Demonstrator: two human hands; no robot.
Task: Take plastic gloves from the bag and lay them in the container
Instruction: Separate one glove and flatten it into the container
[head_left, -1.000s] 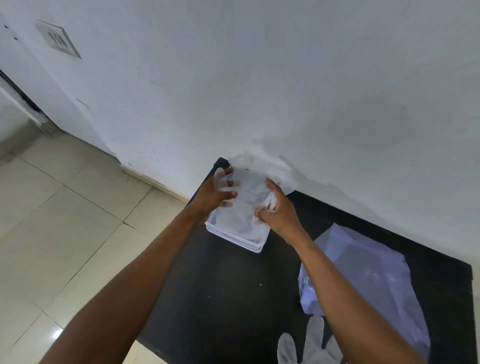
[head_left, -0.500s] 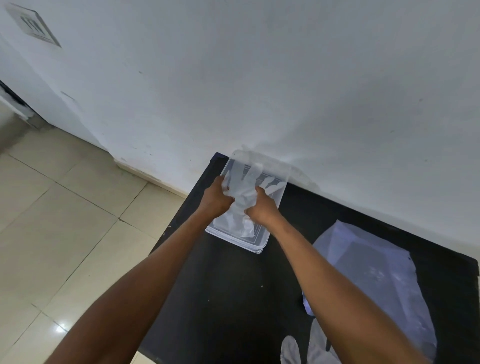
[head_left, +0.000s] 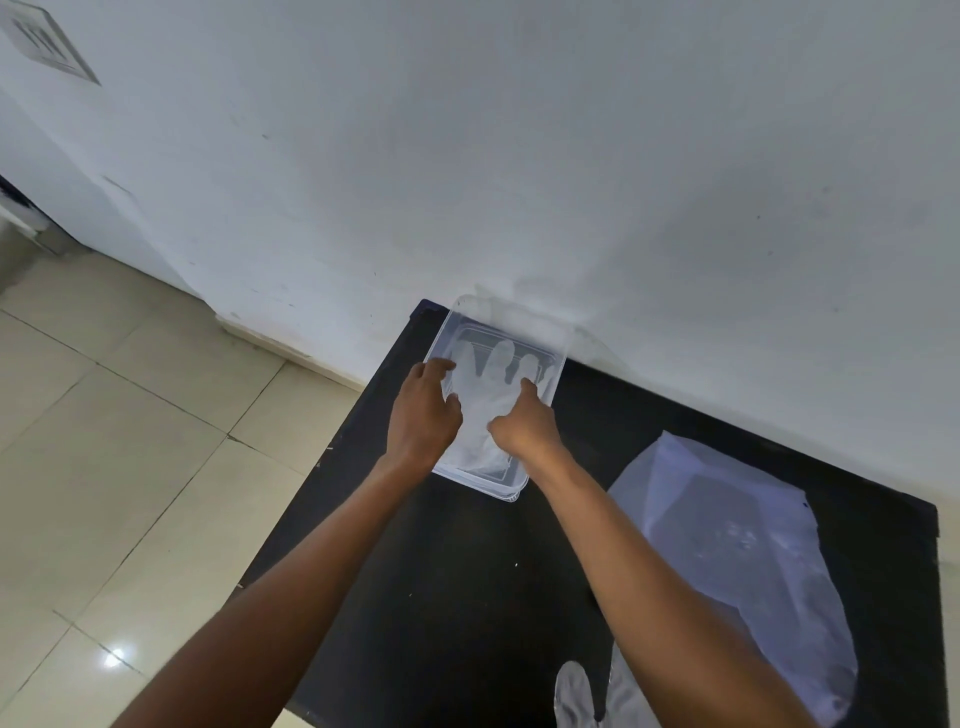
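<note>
A clear plastic container (head_left: 557, 347) stands at the back left corner of the black table (head_left: 467, 597), against the wall. A translucent plastic glove (head_left: 488, 400) lies flat inside it, its fingers pointing toward the wall. My left hand (head_left: 423, 413) rests on the glove's left edge with fingers spread. My right hand (head_left: 524, 426) presses on the glove's right side with the index finger stretched out. Neither hand grips the glove. The plastic bag (head_left: 727, 545) lies flat on the right of the table. Another glove (head_left: 574, 691) lies at the table's near edge, partly behind my right forearm.
A white wall (head_left: 571, 182) runs right behind the table and container. Beige floor tiles (head_left: 130, 467) lie beyond the table's left edge. A switch plate (head_left: 44, 39) is on the wall at top left.
The glove was bunched in both hands above the container; now it lies spread flat inside. Both hands have let go and moved apart onto its edges.
</note>
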